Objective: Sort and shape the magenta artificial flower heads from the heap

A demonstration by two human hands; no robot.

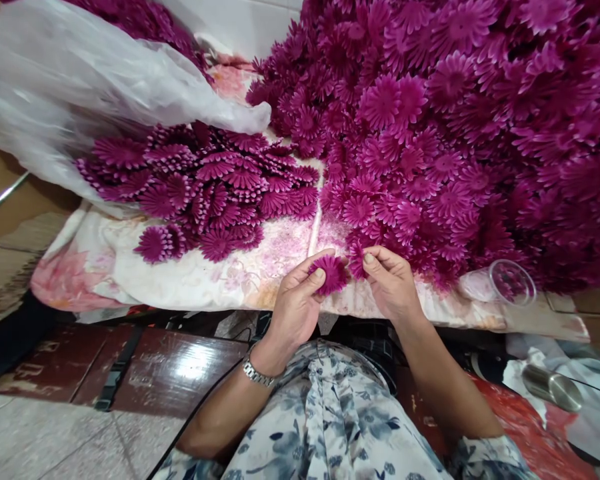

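Left hand (297,297) pinched one purple flower (333,275), right hand (394,283) a second flower (356,260), above the bench's (105,267) near edge. One clear cup (477,285) sat toward the near-right corner.

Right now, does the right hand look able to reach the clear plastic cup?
Probably yes: the right hand and the cup have only cloth and the low edge of the flower pile between them. But that hand pinches a purple flower, so it may need to release this first.

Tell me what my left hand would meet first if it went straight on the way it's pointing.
Probably the magenta flower pinched in your right hand, just beyond the flower your left hand holds, though depth is unclear.
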